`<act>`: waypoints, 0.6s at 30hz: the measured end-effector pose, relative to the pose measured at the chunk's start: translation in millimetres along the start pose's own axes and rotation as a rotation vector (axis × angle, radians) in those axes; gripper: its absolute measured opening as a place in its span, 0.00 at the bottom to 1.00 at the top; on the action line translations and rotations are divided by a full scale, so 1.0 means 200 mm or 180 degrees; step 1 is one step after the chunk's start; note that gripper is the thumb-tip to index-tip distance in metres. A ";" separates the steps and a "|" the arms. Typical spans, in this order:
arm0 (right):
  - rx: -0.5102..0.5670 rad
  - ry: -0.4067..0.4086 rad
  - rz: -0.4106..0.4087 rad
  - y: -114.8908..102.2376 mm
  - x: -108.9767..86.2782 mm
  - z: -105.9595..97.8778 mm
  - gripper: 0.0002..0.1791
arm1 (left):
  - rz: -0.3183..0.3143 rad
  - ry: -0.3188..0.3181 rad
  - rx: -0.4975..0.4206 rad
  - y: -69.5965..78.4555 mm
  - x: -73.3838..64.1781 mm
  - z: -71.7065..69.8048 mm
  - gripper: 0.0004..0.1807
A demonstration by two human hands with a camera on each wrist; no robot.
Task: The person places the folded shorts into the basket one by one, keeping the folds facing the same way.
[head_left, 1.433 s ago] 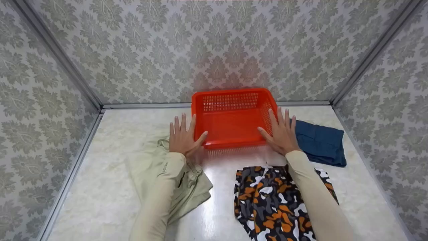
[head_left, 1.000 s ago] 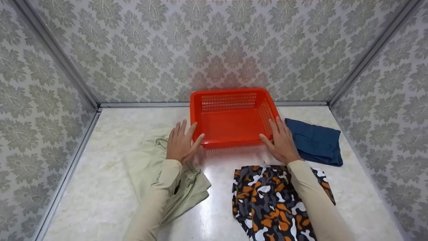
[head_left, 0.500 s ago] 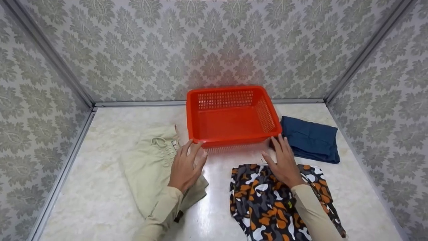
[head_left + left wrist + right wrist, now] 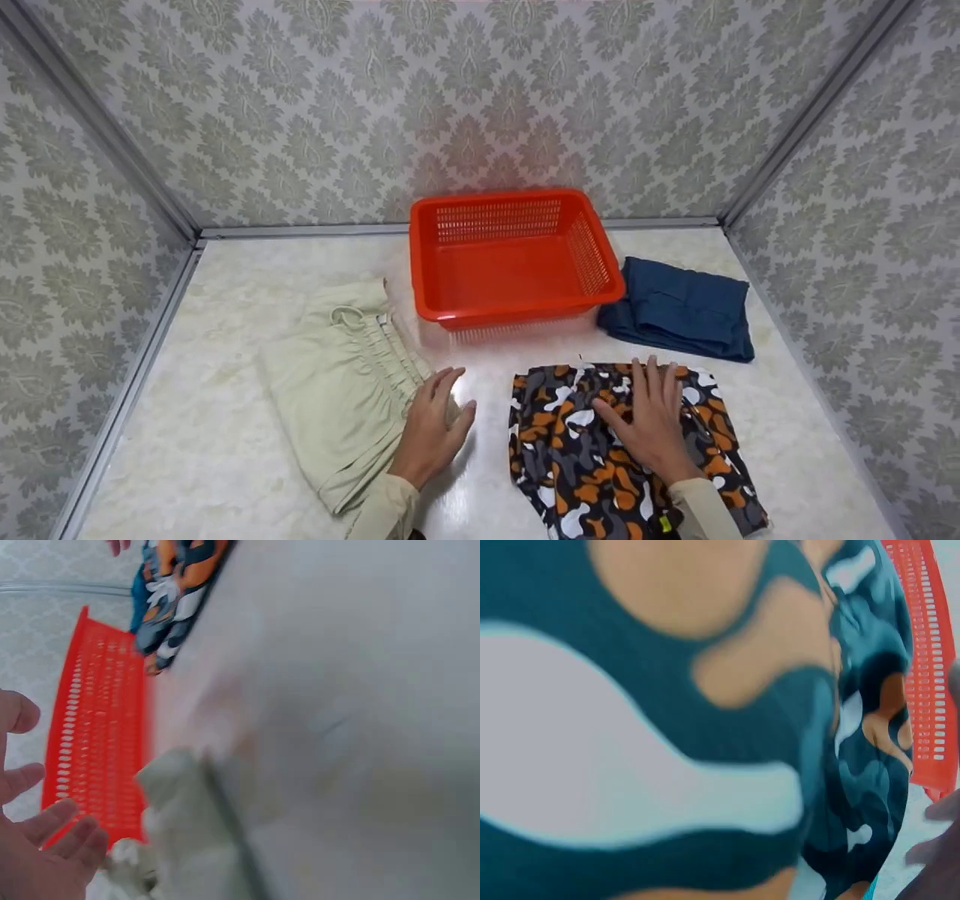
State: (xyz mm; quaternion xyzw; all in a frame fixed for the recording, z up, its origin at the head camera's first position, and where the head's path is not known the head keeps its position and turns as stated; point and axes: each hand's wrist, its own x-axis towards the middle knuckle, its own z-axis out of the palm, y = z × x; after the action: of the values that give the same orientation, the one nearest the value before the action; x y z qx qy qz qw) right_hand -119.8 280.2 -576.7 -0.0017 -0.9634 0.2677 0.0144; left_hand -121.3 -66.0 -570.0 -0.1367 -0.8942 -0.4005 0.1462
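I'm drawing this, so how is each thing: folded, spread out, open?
Left hand: relaxed, gripping nothing
Right hand: fingers extended, gripping nothing
Camouflage-print pants: lying flat, wrinkled
Pale green drawstring pants: lying flat, gathered at the waist
Red plastic basket: upright, open on top
Dark blue cloth garment: folded

The person wears long sleeves of a pale beige cloth, the left sleeve (image 4: 386, 510) and the right sleeve (image 4: 703, 508) matching in colour. Both look plain where they show, close-fitting, and each ends at the wrist. The left hand (image 4: 433, 436) and right hand (image 4: 651, 421) are bare, with slender fingers (image 4: 51, 821). A small black piece (image 4: 417, 535) shows beside the left cuff; beside the right cuff sits a dark piece (image 4: 676, 517) with a bright yellow-green patch (image 4: 665, 523), too small to identify.
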 end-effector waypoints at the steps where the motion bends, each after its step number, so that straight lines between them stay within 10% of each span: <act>1: -0.0042 -0.0060 0.0084 0.00 -0.01 0.01 0.58 | -0.0036 -0.0056 0.0000 0.00 -0.01 0.01 0.28; 9: -0.0087 -0.0504 0.0452 0.00 -0.04 0.11 0.67 | -0.0913 -0.0654 -0.0914 0.08 -0.06 0.07 0.32; 18: -0.0027 -0.0410 0.0385 0.01 -0.04 0.15 0.66 | -0.1576 -0.0985 -0.1546 0.18 -0.02 0.12 0.35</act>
State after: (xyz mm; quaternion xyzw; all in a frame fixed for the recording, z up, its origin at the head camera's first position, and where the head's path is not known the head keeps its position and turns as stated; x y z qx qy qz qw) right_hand -112.5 267.1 -603.9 -0.0427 -0.9616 0.2634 -0.0638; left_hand -108.6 -25.5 -563.4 -0.0060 -0.7907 -0.5986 -0.1285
